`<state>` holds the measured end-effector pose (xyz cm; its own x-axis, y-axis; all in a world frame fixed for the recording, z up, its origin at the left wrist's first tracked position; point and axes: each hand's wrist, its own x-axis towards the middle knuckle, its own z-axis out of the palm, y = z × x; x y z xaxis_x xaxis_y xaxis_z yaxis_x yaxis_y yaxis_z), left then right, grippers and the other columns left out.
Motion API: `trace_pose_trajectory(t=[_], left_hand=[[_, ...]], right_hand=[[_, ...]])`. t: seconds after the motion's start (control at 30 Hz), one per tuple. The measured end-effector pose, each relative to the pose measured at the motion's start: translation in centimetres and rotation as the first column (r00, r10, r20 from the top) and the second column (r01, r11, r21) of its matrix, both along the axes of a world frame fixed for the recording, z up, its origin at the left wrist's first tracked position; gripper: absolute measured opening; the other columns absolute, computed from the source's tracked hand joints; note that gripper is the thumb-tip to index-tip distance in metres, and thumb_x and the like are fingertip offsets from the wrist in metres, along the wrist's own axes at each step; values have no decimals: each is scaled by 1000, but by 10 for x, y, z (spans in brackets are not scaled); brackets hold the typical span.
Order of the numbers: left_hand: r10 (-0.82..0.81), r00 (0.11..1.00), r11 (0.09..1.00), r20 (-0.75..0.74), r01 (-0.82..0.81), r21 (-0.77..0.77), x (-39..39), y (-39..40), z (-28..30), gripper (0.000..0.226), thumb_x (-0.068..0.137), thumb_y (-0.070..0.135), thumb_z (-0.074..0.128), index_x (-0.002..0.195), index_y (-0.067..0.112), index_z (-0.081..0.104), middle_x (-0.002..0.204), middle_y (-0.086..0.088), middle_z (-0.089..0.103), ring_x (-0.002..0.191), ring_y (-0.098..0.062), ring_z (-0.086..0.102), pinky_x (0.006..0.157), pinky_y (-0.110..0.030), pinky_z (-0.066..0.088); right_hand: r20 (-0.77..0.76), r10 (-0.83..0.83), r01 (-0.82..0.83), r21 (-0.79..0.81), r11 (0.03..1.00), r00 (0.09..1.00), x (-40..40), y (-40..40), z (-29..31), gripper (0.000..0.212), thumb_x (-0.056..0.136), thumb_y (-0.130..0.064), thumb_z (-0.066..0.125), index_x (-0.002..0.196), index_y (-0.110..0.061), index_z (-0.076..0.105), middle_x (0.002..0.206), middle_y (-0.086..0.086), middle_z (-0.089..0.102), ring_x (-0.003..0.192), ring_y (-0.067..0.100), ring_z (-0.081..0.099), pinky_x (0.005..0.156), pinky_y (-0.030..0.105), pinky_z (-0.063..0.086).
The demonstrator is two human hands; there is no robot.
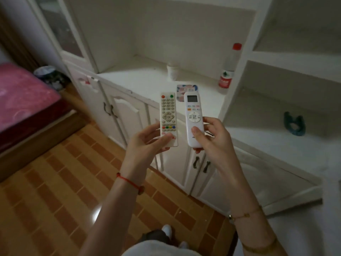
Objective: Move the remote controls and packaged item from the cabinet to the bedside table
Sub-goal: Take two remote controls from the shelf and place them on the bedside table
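Above the tiled brown floor (55, 182), before the white cabinet (132, 108), your left hand (145, 143) grips a flat cream remote (168, 115), your right hand (212, 137) a rounded glossy one (193, 117); the packaged item (184, 89) lies on the countertop (140, 80).

two remotes, one cream TV remote (168, 118), one white AC remote (194, 118), one flat packaged item (185, 89) near cabinet top (140, 80) front edge, one red-capped bottle (228, 69) at right corner, one small white cup (172, 71) toward back
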<state>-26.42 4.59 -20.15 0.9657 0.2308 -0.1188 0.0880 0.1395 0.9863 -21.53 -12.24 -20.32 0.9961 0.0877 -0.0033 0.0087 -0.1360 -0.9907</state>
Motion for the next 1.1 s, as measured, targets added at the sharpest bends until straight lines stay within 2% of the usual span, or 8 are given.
trace_pose_trajectory(t=[0.17, 0.37, 0.43, 0.53, 0.63, 0.8, 0.93, 1.1], left_hand=[[189, 981, 982, -52, -190, -18, -33, 37, -11, 36, 83, 10, 71, 119, 14, 67, 102, 0, 77, 91, -14, 74, 71, -19, 57], [408, 908, 911, -95, -411, -14, -69, 90, -19, 35, 84, 14, 71, 119, 17, 66, 106, 0, 76, 93, -13, 73, 72, -21, 58], [478, 871, 875, -112, -483, -21, -80, 111, -21, 33, 83, 13, 72, 115, 20, 67, 106, 1, 76, 94, -14, 73, 76, -25, 59], [572, 810, 814, -127, -580, -33, -92, 149, -23, 33, 83, 11, 71, 115, 20, 66, 105, 1, 75, 93, -12, 74, 78, -27, 60], [637, 759, 762, -135, -646, -40, -104, 193, -25, 37, 83, 10, 71, 119, 15, 65, 107, -2, 75, 96, -15, 73, 81, -30, 60], [735, 670, 671, -108, -741, -33, -129, 271, -24, 36, 83, 9, 72, 118, 17, 65, 103, 2, 77, 94, -12, 74, 75, -24, 60], [803, 588, 589, -100, -808, -18, -153, 330, -24, 34, 83, 10, 72, 114, 21, 64, 100, 4, 77, 93, -12, 74, 76, -26, 60], [880, 462, 461, -113, -887, -38, -178, 382, -30, 30, 84, 8, 71, 108, 25, 64, 98, 8, 76, 91, -10, 74, 75, -24, 60]], right_hand=[[-48, 194, -194, 2, 981, 980, -3, 51, -16, 38, 90, -20, 66, 124, -18, 50, 118, 1, 65, 86, 14, 71, 53, 20, 52], [-81, 413, -415, 0, 910, 907, -10, 130, -29, 40, 91, -21, 65, 127, -17, 49, 122, 3, 63, 98, 20, 69, 54, 20, 53], [-85, 480, -482, 2, 876, 873, -13, 161, -30, 40, 91, -21, 64, 128, -17, 49, 122, 2, 63, 99, 19, 68, 55, 20, 55], [-84, 566, -568, 1, 823, 820, -16, 212, -30, 41, 91, -22, 64, 129, -16, 48, 120, 0, 63, 99, 13, 68, 63, 27, 60], [-75, 632, -634, 6, 773, 771, -20, 270, -31, 40, 92, -21, 63, 128, -15, 48, 115, -3, 65, 92, 10, 70, 59, 26, 59], [-69, 731, -732, 12, 681, 679, -31, 370, -28, 42, 92, -21, 64, 129, -15, 47, 111, -6, 64, 89, 9, 70, 61, 27, 60], [-63, 800, -801, 12, 598, 596, -48, 444, -26, 41, 91, -23, 64, 128, -16, 48, 114, -5, 65, 88, 12, 72, 55, 23, 56], [-92, 876, -879, 18, 477, 473, -69, 517, -30, 39, 91, -24, 64, 126, -18, 48, 112, -3, 66, 86, 11, 73, 63, 30, 61]])
